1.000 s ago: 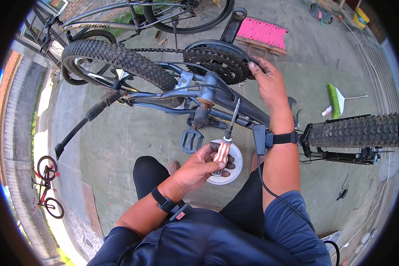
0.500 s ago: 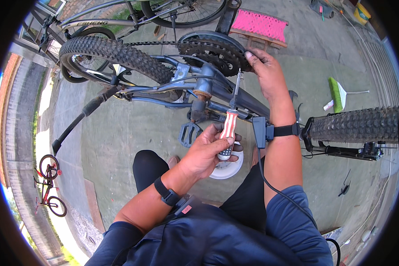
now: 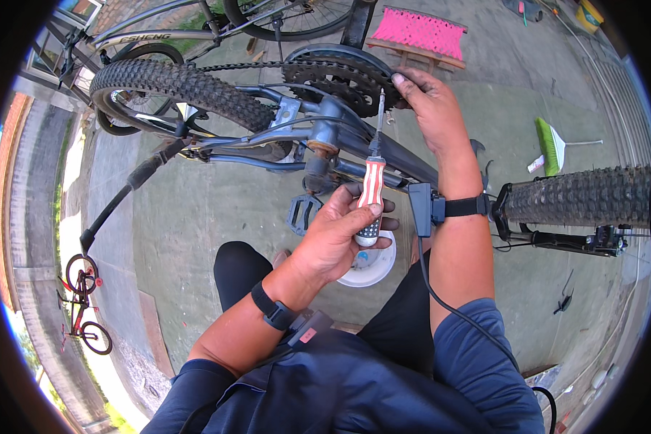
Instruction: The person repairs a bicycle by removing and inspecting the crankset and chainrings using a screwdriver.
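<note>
My left hand (image 3: 340,224) is closed around a screwdriver (image 3: 372,184) with a red-and-white striped handle, starred on a dark butt end. Its shaft points up and away from me, the tip appearing just in front of the chainring's lower right edge; whether it touches cannot be told. Fingers and thumb of my right hand (image 3: 432,108) pinch the right rim of the dark chainring guard (image 3: 365,58), beside the toothed chainrings (image 3: 329,78). The blue-grey bicycle frame (image 3: 405,159) lies across in front of me, apparently turned over. A pedal (image 3: 304,214) sits left of my left hand.
Knobby tyres flank me: the rear tyre (image 3: 173,79) at left, the front tyre (image 3: 579,202) at right. A white basin (image 3: 372,271) stands between my legs. Beyond are a pink-topped stool (image 3: 419,32), a green broom (image 3: 548,147), another bicycle (image 3: 145,35) and a small red bicycle (image 3: 81,300).
The view has shifted slightly, and the bicycle and right hand appear a little further up and left. The screwdriver tip has risen slightly. Both grips look the same.
</note>
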The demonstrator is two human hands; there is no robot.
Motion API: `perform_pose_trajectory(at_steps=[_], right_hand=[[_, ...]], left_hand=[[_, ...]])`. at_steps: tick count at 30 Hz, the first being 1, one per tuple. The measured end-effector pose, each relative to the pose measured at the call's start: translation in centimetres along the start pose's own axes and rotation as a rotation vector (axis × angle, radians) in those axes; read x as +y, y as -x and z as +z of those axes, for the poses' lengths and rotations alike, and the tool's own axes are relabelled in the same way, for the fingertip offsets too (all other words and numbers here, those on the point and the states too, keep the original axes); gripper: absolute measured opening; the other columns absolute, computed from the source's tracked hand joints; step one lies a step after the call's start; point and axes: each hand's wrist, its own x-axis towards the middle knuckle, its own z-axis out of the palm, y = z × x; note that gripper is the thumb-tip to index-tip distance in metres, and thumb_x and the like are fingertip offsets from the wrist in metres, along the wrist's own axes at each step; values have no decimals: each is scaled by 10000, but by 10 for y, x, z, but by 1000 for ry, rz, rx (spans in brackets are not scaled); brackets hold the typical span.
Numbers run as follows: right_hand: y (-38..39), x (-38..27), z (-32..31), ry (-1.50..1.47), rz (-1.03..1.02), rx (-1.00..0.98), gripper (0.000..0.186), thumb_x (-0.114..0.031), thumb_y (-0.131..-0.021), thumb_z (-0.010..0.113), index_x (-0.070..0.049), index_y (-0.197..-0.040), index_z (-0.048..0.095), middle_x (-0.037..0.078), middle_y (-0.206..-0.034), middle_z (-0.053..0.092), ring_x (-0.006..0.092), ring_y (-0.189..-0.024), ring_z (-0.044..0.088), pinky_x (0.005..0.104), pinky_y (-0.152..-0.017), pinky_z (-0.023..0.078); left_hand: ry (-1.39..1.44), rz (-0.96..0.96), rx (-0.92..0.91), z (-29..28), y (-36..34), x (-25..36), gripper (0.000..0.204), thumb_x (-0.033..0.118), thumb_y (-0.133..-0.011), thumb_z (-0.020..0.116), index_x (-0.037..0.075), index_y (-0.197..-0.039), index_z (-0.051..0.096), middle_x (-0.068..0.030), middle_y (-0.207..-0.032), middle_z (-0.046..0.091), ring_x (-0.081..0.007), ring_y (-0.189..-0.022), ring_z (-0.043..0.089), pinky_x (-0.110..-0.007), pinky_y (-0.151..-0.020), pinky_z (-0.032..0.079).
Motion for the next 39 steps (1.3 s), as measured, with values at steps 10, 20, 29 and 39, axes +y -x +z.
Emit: perform_pose_trajectory(at_steps=[10,20,29,39], right_hand=[[2,-1,3,4,-50,40,250,-169,-932,601,7,-1096,668,15,-893,668,85,-792,572,250,-720,473],[2,-2,5,41,-69,47,244,-164,-931,604,13,-1089,664,8,-896,664,71,-793,556,234,-722,461],[1,3,4,66,-80,55,268,-181,-931,608,17,-1105,655,19,-899,668,79,-792,561,242,-723,468],[-2,7,5,9,-86,79,255,-172,-926,610,13,-1096,658,18,-897,669,82,-789,560,243,-723,467]], left_hand=[[10,4,2,-2,2,-3,311,140,-922,607,110,-1209,491,-108,-1110,612,-265,-976,659,-392,-740,588],[6,3,8,0,1,-4,302,152,-919,614,108,-1191,490,-110,-1108,611,-266,-982,654,-403,-751,578],[1,-2,14,1,2,-6,307,153,-917,616,103,-1190,484,-111,-1105,609,-266,-982,653,-395,-741,581],[-12,6,13,-1,5,0,323,152,-913,620,95,-1199,480,-106,-1100,607,-259,-979,653,-393,-745,583]])
